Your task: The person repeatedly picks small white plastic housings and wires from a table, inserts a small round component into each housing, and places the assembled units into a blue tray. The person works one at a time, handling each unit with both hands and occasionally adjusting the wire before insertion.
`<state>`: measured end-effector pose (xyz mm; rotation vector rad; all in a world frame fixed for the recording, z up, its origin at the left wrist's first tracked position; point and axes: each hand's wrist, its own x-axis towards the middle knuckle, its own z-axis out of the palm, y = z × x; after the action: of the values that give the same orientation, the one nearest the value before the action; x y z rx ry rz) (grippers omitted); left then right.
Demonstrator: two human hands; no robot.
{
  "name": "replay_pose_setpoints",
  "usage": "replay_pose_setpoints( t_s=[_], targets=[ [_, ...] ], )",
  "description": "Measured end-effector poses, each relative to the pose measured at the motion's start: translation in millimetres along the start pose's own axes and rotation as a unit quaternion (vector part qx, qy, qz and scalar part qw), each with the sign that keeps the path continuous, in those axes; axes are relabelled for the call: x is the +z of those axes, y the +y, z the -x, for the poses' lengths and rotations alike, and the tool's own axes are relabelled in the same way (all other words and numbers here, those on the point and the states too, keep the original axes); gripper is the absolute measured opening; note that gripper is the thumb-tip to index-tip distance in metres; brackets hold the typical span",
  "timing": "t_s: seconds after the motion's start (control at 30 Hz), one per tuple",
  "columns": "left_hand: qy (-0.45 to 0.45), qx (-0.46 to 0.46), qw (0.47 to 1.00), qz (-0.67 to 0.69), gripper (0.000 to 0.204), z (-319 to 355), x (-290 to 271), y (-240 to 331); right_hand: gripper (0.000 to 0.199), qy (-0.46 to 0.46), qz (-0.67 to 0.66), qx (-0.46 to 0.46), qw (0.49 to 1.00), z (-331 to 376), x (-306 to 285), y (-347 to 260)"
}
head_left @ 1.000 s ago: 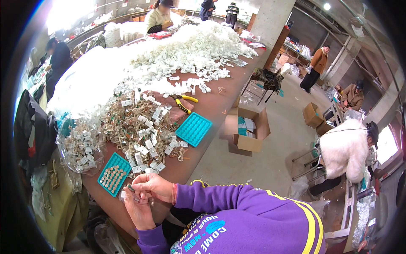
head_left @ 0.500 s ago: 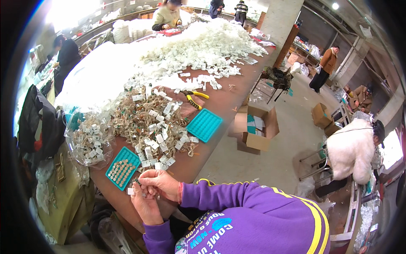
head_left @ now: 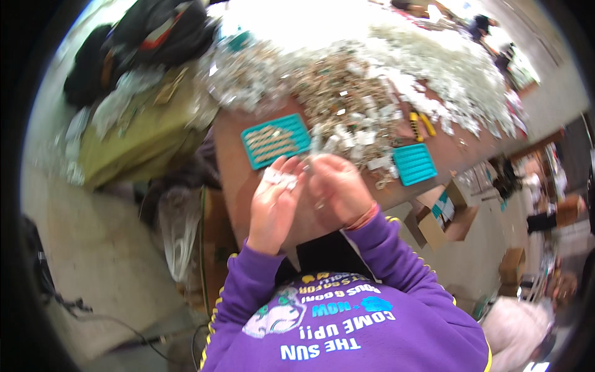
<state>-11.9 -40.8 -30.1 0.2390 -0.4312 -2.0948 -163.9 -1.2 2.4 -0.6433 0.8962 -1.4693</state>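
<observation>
My left hand [head_left: 273,208] is raised palm up over the table's near edge, with a small white tag [head_left: 280,180] held across its curled fingers. Close beside it, my right hand [head_left: 341,189] has its fingertips pinched together; motion blur hides what is in them. Just beyond the hands lies a teal tray [head_left: 299,126] with rows of small round pale pieces. A heap of white tags on tan cords [head_left: 347,115] spreads behind the right hand. To its right sits a second teal tray [head_left: 414,164], with yellow-and-black handled pliers [head_left: 424,126] behind it.
A clear plastic bag [head_left: 248,80] of tags stands at the table's far left. A large pile of white pieces [head_left: 440,62] covers the far side. An open cardboard box [head_left: 455,214] is on the floor to the right; an olive-covered bundle [head_left: 133,136] lies left.
The view has swung down and to the left, so the table appears turned. Both hands remain close together; the left palm now faces up, with the white tag across its fingers.
</observation>
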Motion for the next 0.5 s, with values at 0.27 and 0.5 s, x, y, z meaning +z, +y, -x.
replay_pose_setpoints(
  t_s=[0.27,0.5],
  targets=[
    [0.046,0.039,0.986,-0.153,0.032,8,12,10,0.015,-0.025,-0.087,0.068,0.994,-2,10,-15],
    [0.063,0.156,0.944,-0.283,0.026,7,11,1,0.013,-0.035,0.037,0.075,0.996,5,11,-19]
  ],
)
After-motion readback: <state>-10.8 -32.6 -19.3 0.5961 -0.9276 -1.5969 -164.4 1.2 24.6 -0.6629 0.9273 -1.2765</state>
